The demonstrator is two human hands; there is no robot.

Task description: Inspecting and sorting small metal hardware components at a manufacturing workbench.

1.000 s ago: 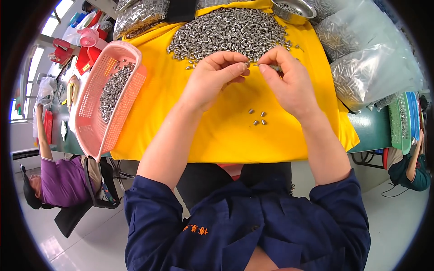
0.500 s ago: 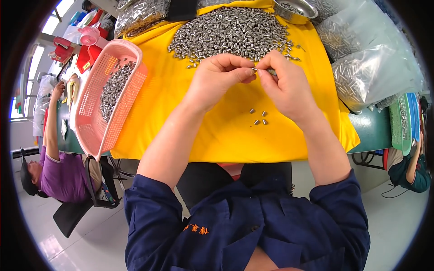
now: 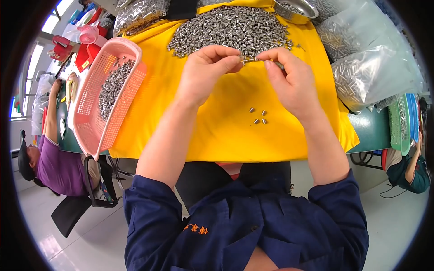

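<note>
My left hand (image 3: 203, 70) is closed in a pinch, thumb against forefinger, at the near edge of a heap of small silver metal cylinders (image 3: 230, 29). A tiny metal cylinder (image 3: 242, 59) shows at its fingertips, its detail too small to make out. A short gap separates it from my right hand (image 3: 291, 77), whose thumb and forefinger tips stand slightly apart. The other fingers of that hand curl around small metal pieces (image 3: 281, 66), mostly hidden. Several loose cylinders (image 3: 257, 121) lie on the yellow cloth (image 3: 226, 140) nearer to me.
A pink perforated basket (image 3: 86, 122) of metal cylinders stands at left. Clear bags (image 3: 366, 77) of metal parts lie at right, below a steel bowl (image 3: 296, 12). A dark flat object (image 3: 182, 8) is at the back. Co-workers (image 3: 63, 167) sit on both sides.
My hands have drawn apart, after meeting at the fingertips, and moved slightly away from me. The loose cylinders on the cloth stay put. The left co-worker's arm has shifted.
</note>
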